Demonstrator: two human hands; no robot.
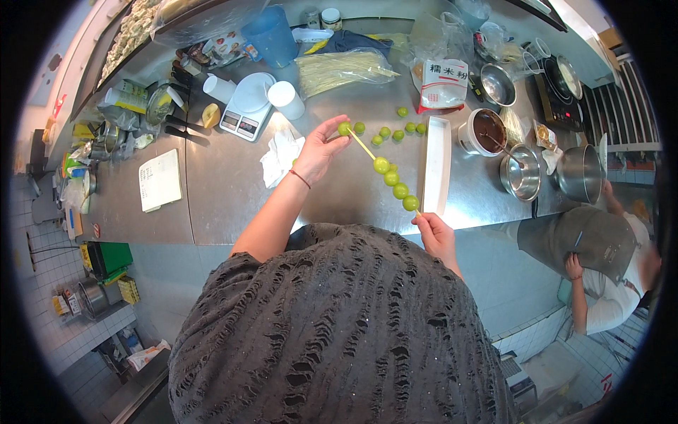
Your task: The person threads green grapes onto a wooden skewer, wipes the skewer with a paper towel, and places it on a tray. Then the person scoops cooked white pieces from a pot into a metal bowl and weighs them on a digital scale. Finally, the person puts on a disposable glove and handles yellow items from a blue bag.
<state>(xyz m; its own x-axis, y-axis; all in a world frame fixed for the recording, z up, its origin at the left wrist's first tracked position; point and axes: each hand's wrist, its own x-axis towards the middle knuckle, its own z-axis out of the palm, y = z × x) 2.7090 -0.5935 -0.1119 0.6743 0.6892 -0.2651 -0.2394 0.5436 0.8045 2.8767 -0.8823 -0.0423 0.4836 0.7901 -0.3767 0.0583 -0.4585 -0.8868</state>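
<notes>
My right hand (436,234) pinches the lower end of a thin wooden skewer (364,146) that slants up to the left over the steel counter (219,198). Several green grapes (395,184) are threaded on its lower half. At the skewer's upper tip my left hand (319,148) holds one more green grape (344,128) between thumb and fingers. Several loose green grapes (397,132) lie on the counter just beyond, beside a long white rectangular tray (436,164).
A crumpled white cloth (280,157), a kitchen scale (246,113), white cups, a notepad (160,179), a bag of pale sticks (344,68), a bowl of dark sauce (487,131) and metal pots (521,172) crowd the counter. Another person (607,275) crouches at the lower right.
</notes>
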